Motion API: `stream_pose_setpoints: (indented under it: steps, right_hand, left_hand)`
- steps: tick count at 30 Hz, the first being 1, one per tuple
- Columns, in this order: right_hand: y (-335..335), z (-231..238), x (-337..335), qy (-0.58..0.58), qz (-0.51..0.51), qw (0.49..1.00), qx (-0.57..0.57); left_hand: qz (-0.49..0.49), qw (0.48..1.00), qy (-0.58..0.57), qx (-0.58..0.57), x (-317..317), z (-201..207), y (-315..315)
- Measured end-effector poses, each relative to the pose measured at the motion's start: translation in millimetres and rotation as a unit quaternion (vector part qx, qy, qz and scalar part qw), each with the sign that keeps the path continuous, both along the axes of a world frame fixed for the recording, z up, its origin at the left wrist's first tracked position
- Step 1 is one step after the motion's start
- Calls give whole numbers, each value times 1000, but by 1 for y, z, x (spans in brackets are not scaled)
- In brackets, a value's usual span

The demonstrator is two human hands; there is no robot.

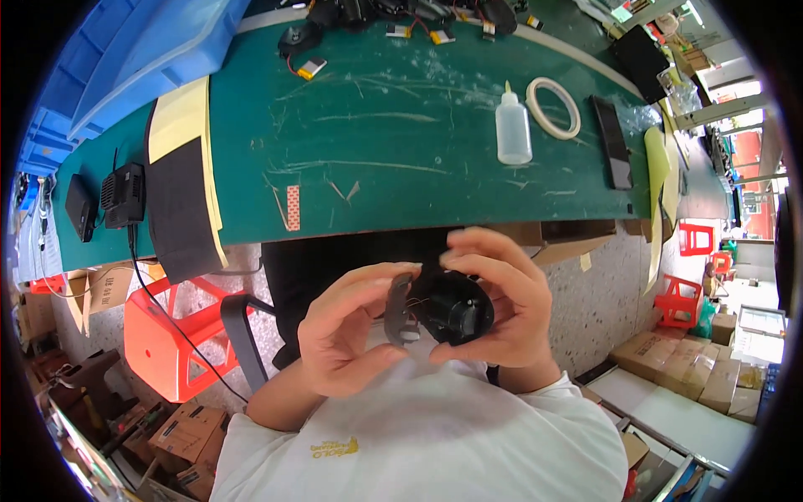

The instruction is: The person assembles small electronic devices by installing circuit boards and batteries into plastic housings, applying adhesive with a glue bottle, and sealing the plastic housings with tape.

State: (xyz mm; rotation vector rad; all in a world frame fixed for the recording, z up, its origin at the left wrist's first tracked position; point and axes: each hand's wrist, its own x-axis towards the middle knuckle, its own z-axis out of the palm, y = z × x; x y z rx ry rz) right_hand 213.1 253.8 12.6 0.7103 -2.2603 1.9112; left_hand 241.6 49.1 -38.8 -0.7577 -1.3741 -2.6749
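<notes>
Head view: my left hand (347, 335) pinches a thin grey plate (400, 316) upright, just left of the black round part (456, 308) my right hand (502, 301) grips.

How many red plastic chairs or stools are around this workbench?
3 that show: one orange-red chair under the bench at lower left, and two red stools on the floor at right. Others may be hidden behind the bench or boxes.

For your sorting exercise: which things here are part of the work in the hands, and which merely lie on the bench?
In the work:
left hand holding a thin grey flat part
right hand holding a black round housing

Lying about:
squeeze bottle
tape ring
black phone-like slab
small battery
green bench
</notes>
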Motion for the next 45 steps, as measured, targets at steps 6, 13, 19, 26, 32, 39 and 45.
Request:
stream_pose_setpoints:
  steps: [6,13,19,26,32,39,45]
  right_hand:
    - [-4,9,5,-59,69,983,158]
    - [-2,-4,10,-131,46,982,127]
    - [-1,-19,16,-54,42,994,85]
    - [-2,-18,19,-97,59,992,55]
    - [-4,-16,19,-78,54,992,87]
    - [-3,-16,22,-91,49,991,87]
    - [-8,-22,25,18,4,1000,25]
  left_hand:
    - [1,995,-5,-101,6,-14,-11]
    - [-44,996,-58,-58,14,-17,-10]
    - [-40,994,-103,-23,16,-18,-4]
    - [-38,995,-85,-24,18,-23,-6]
    - [-31,995,-91,-31,20,-21,-7]
    - [-16,994,-97,-53,20,-18,-7]
    - [7,984,-177,-26,23,-13,-3]
